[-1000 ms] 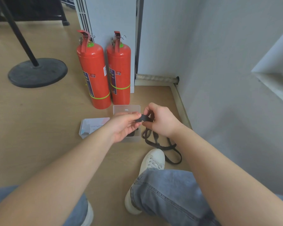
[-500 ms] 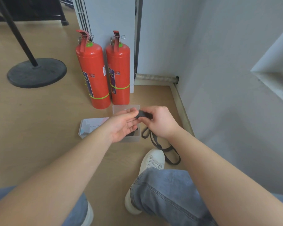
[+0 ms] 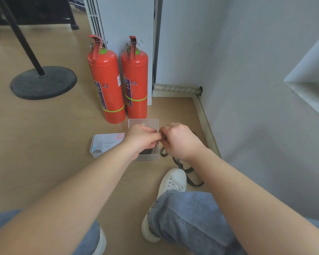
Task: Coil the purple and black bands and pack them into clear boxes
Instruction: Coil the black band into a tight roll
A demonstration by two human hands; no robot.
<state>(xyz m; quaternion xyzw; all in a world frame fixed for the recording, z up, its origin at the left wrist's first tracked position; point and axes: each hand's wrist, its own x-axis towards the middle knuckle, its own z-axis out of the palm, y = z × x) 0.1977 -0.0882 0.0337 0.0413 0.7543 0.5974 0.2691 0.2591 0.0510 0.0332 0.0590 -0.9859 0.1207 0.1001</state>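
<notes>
My left hand and my right hand meet fingertip to fingertip over an open clear box on the floor. Between them they pinch a black band; the pinched part is hidden by the fingers. The rest of the black band trails loose on the floor under my right wrist, toward my white shoe. A dark coil lies inside the open box. A second clear box, closed, with a printed label, sits just left of it. No purple band shows.
Two red fire extinguishers stand right behind the boxes against a white unit. A grey wall and its skirting run along the right. A black stand base lies far left. My shoe and jeans leg are below.
Both hands have closed in together over the open box, and the rolled part of the black band is now hidden between the fingers. The loose tail has shifted a little on the floor.
</notes>
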